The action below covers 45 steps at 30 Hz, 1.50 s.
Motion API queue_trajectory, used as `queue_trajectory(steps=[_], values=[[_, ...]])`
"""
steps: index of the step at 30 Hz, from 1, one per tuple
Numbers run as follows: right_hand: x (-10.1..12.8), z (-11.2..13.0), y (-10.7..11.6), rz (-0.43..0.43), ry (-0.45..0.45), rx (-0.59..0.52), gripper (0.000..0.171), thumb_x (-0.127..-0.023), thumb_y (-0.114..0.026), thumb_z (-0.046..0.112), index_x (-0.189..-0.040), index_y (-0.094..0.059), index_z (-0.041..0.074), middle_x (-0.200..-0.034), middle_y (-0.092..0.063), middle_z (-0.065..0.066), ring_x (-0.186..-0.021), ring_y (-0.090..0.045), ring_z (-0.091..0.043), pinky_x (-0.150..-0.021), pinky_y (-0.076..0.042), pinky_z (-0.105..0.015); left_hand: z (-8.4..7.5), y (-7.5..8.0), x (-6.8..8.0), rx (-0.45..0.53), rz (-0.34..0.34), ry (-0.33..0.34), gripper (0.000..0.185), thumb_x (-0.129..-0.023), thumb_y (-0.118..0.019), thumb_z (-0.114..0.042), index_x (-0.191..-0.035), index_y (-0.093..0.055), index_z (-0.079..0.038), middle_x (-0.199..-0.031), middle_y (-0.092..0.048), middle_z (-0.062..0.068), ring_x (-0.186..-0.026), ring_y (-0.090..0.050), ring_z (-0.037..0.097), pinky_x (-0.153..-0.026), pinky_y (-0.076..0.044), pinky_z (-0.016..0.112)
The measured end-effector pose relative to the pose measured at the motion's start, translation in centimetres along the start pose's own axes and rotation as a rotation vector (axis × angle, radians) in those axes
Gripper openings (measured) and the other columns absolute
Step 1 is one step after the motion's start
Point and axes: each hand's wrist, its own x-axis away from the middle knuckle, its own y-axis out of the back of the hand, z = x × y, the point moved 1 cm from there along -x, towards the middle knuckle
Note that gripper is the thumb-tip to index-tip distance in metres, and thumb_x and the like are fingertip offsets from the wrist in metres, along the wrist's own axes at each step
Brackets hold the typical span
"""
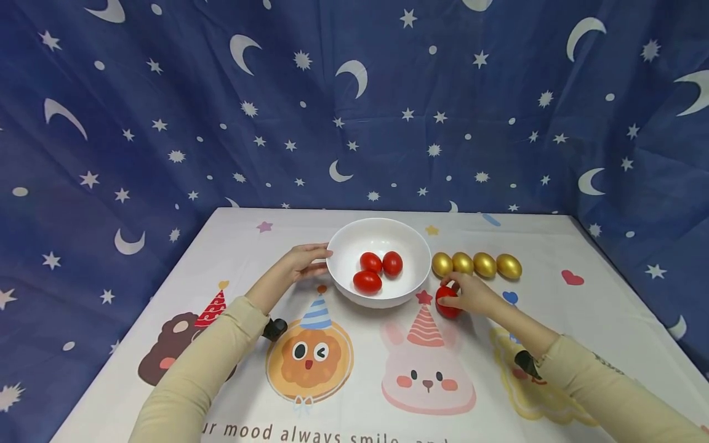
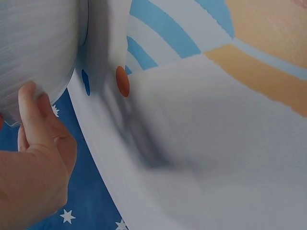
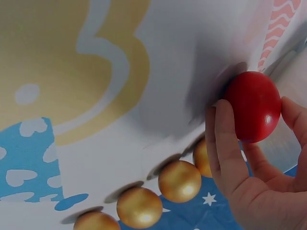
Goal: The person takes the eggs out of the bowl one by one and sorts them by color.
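1. Resting on the printed tablecloth [image 1: 232, 258], a smooth, glossy red egg [image 1: 446, 301] sits pinched in the right hand [image 1: 471, 294].
2. Four shiny golden eggs [image 1: 476, 264] lie just beyond that hand.
3. Left hand [image 1: 301, 261], fingers straight, touches the round white bowl [image 1: 339, 246].

The person wears a long-sleeved top in a pale beige, almost cream colour. The left sleeve [image 1: 194, 363] is plain and smooth, with soft folds near the elbow, and it ends at the wrist. The right sleeve [image 1: 604, 387] is the same cloth and shows a thin line of small dark marks near its cuff; they are too small to read. A small black device [image 1: 274, 328] sits at the left wrist, and a similar black piece [image 1: 526, 363] sits at the right wrist. Both hands are bare, without rings or gloves.
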Motion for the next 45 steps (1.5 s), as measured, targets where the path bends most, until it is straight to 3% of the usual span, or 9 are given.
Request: queue_trajectory(steps=[7,15,24,45], values=[[-0.11,0.37,0.08,-0.006,-0.013,-0.013,0.034,-0.079,-0.074,0.015,-0.104,-0.058,-0.002,-0.086,-0.060,-0.014,-0.071,-0.054,-0.018,-0.061,-0.058,-0.025,-0.19,0.18,-0.03,-0.008,-0.012,-0.005,0.056,-0.090,-0.062,-0.011,-0.143,-0.042,-0.014,-0.142,-0.045,0.016,-0.073,-0.063,0.009,-0.071,-0.060,0.016],[0.03,0.24,-0.29,-0.031,-0.043,-0.019,0.036,-0.079,-0.075,0.014,-0.105,-0.057,-0.003,-0.086,-0.062,-0.015,-0.072,-0.056,-0.019,-0.061,-0.059,-0.025,0.01,0.01,0.05,-0.015,-0.001,-0.008,0.054,-0.092,-0.060,-0.010,-0.143,-0.042,-0.013,-0.145,-0.041,0.013,-0.094,-0.060,0.016,-0.073,-0.060,0.016],[0.09,-0.08,-0.49,-0.037,-0.070,-0.009,0.037,-0.081,-0.073,0.016,-0.107,-0.056,-0.003,-0.088,-0.062,-0.015,-0.073,-0.055,-0.019,-0.061,-0.060,-0.026,0.40,0.05,0.08,-0.005,-0.022,-0.007,0.055,-0.090,-0.063,-0.011,-0.141,-0.044,-0.012,-0.140,-0.047,0.017,-0.072,-0.065,0.009,-0.069,-0.061,0.016],[0.14,-0.19,-0.51,-0.045,-0.095,-0.020,0.040,-0.083,-0.071,0.019,-0.112,-0.053,-0.003,-0.089,-0.059,-0.016,-0.071,-0.051,-0.019,-0.058,-0.051,-0.022,0.13,0.06,0.15,-0.001,-0.008,-0.002,0.055,-0.091,-0.061,-0.012,-0.143,-0.042,-0.013,-0.142,-0.044,0.017,-0.068,-0.063,0.007,-0.068,-0.060,0.014]])
